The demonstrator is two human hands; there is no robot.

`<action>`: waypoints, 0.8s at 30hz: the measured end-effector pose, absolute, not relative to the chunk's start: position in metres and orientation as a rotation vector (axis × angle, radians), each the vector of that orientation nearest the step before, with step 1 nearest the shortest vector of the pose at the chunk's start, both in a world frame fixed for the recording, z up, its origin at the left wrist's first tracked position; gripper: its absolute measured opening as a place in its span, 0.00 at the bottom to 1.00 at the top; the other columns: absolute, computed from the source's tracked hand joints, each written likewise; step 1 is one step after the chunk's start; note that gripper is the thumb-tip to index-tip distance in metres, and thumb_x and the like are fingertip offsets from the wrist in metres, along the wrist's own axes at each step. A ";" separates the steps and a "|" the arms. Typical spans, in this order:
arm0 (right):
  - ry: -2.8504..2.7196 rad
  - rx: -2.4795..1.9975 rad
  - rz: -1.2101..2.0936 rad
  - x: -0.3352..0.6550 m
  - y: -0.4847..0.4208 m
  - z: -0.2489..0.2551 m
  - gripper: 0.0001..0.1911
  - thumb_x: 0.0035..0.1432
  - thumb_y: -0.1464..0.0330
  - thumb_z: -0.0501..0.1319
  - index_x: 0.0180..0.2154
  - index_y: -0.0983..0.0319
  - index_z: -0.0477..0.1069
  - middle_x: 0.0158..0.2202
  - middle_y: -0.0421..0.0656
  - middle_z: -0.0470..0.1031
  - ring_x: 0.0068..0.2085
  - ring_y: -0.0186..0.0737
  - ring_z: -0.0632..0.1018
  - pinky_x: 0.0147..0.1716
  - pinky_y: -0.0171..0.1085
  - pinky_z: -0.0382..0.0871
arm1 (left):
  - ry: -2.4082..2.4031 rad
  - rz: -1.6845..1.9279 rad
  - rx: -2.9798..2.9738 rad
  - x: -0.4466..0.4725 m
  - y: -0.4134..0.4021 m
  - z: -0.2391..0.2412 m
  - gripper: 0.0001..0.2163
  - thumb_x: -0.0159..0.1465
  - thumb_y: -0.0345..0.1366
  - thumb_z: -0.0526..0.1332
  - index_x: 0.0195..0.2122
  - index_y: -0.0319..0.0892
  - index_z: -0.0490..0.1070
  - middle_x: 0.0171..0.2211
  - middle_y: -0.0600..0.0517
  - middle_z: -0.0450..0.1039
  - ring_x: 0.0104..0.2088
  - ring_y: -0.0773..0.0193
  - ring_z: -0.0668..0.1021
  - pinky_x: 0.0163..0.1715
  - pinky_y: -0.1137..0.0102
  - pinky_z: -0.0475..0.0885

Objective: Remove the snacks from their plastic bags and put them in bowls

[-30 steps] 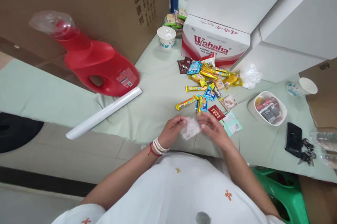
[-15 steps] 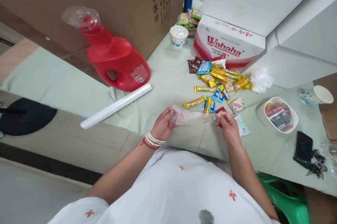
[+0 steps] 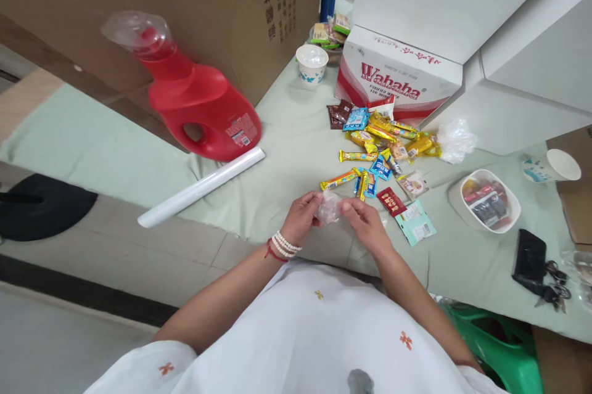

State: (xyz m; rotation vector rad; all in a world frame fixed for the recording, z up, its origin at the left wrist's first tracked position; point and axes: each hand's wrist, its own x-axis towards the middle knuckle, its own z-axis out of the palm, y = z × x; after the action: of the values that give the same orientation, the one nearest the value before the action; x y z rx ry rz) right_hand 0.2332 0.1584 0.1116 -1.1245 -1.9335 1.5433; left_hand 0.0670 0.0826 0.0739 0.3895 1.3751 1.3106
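Right now my left hand [image 3: 303, 216] and my right hand [image 3: 365, 224] pinch a crumpled clear plastic bag [image 3: 328, 208] between closed fingertips, just above the pale green cloth [image 3: 277, 153], near the scattered pile of bright snack packets [image 3: 377, 144].

Green cloth [image 3: 287, 135] w/ snack packets [image 3: 358, 155]

Bright, even, soft light, perhaps from overhead; shadows are faint. Wide-lens bending curves the boxes [image 3: 462, 5] near the edges. The jug [image 3: 198, 104] looks slightly blurred; mild glare whitens the roll [image 3: 201, 187].
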 end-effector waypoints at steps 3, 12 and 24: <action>-1.748 -1.177 1.694 0.215 0.157 0.104 0.23 0.59 0.44 0.63 0.31 0.58 0.74 0.23 0.38 0.67 0.25 0.36 0.64 0.25 0.35 0.58 | 1.539 1.400 0.496 0.064 0.078 0.075 0.21 0.60 0.58 0.66 0.38 0.43 0.74 0.33 0.51 0.73 0.34 0.61 0.76 0.27 0.71 0.73; -1.761 -1.120 1.530 0.217 0.159 0.115 0.20 0.61 0.49 0.65 0.29 0.58 0.76 0.27 0.40 0.72 0.30 0.39 0.70 0.33 0.38 0.65 | 1.484 1.385 0.890 0.072 0.077 0.100 0.17 0.56 0.50 0.73 0.34 0.43 0.75 0.31 0.53 0.74 0.34 0.63 0.75 0.38 0.69 0.71; -1.860 -1.170 1.492 0.283 0.120 0.099 0.17 0.66 0.54 0.63 0.30 0.58 0.75 0.26 0.39 0.67 0.29 0.37 0.66 0.31 0.37 0.60 | 1.117 1.561 0.068 0.059 0.074 0.087 0.19 0.54 0.44 0.75 0.33 0.43 0.66 0.37 0.51 0.80 0.40 0.62 0.82 0.36 0.71 0.76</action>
State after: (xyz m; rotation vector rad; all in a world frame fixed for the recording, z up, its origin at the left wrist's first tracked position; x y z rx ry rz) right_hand 0.2831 0.1196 0.0994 -1.1700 -1.8603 1.4916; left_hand 0.0589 0.0740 0.0873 0.0684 1.1168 1.5609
